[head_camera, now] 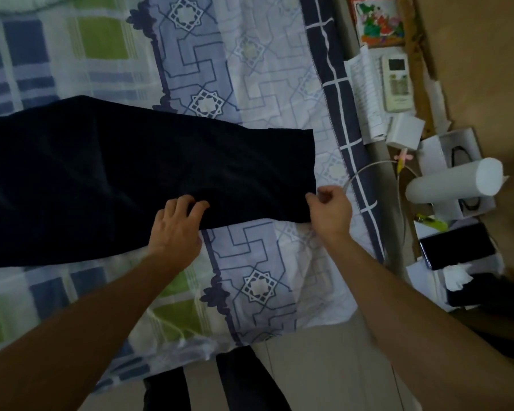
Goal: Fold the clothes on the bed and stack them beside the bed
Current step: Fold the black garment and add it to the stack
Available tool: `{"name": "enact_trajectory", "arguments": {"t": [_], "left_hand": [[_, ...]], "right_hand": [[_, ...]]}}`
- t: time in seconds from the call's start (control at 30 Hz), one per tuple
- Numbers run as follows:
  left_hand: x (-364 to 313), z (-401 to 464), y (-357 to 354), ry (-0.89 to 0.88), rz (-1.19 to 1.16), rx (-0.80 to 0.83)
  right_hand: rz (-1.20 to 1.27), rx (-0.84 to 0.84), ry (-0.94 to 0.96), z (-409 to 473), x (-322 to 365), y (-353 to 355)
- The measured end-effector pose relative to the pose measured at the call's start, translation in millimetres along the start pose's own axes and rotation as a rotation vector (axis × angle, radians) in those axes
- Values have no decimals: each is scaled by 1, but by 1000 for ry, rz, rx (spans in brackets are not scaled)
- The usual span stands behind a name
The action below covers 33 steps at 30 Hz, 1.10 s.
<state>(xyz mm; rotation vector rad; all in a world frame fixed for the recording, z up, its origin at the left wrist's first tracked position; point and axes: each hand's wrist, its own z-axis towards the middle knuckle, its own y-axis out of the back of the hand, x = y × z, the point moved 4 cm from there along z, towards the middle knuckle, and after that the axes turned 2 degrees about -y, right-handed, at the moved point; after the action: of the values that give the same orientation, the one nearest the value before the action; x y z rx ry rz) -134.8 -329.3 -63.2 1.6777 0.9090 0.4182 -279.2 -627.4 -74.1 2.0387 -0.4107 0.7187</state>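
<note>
Two hands at the near edge of a dark garment on the bed

The left hand (pixel 177 225) curls its fingers into the near hem of the dark garment (pixel 125 179); the right hand (pixel 330 209) pinches its near right corner. The cloth lies spread across the patterned bedsheet (pixel 250 69), and beside the bed are a remote control (pixel 396 83) and a white roll (pixel 454 180).

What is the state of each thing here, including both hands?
dark garment: spread on the bed, not yet folded
left hand: fingers curled on the garment's near edge
right hand: pinches the garment's corner
remote control: lies face up
phone: screen dark
</note>
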Motion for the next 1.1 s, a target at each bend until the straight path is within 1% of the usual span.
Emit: {"name": "enact_trajectory", "arguments": {"t": [0.1, 0.17, 0.27, 0.3, 0.4, 0.43, 0.53, 0.57, 0.6, 0.67, 0.7, 0.77, 0.8, 0.83, 0.9, 1.0, 1.03, 1.1], "left_hand": [[2, 8, -1, -1, 50, -25], [3, 12, -1, -4, 79, -21], [3, 13, -3, 7, 62, 2], [4, 13, -4, 6, 38, 2], [6, 10, -3, -14, -69, -43], [6, 8, -1, -23, -98, -74], [0, 3, 4, -61, -149, -181], [-5, 1, 6, -82, -160, -214], [-12, 0, 7, -106, -161, -234], [-24, -2, 4, -123, -116, -215], [-27, -3, 1, -98, -85, -187], [-24, -7, -7, -5, -57, -123], [-20, -9, -11, 37, -52, -98], [-15, -12, -14, 67, -44, -81], [-6, -18, -18, 101, -13, -55], [1, -20, -20, 121, 21, -42], [2, -20, -19, 120, 30, -46], [3, -17, -18, 112, 30, -51]], "right_hand": [[-48, -9, 108, 16, 23, -9], [-81, 4, 130, 33, 43, -16], [-38, 51, 63, 64, 74, -25], [3, 87, 29, 76, 80, -28], [114, 268, -105, 95, 91, -33], [137, 286, -84, 98, 94, -30], [130, 213, 123, 111, 104, -13], [139, 188, 152, 112, 104, -8], [150, 175, 152, 113, 102, -3], [147, 191, 93, 110, 93, 2], [162, 247, 28, 106, 85, 3], [211, 437, -112, 91, 71, 2], [192, 515, -123, 86, 65, 1], [160, 547, -84, 84, 60, 1], [182, 492, 26, 81, 59, 2], [359, 326, 87, 81, 65, 8], [367, 286, 120, 82, 66, 11], [262, 222, 201, 80, 68, 18]]}}
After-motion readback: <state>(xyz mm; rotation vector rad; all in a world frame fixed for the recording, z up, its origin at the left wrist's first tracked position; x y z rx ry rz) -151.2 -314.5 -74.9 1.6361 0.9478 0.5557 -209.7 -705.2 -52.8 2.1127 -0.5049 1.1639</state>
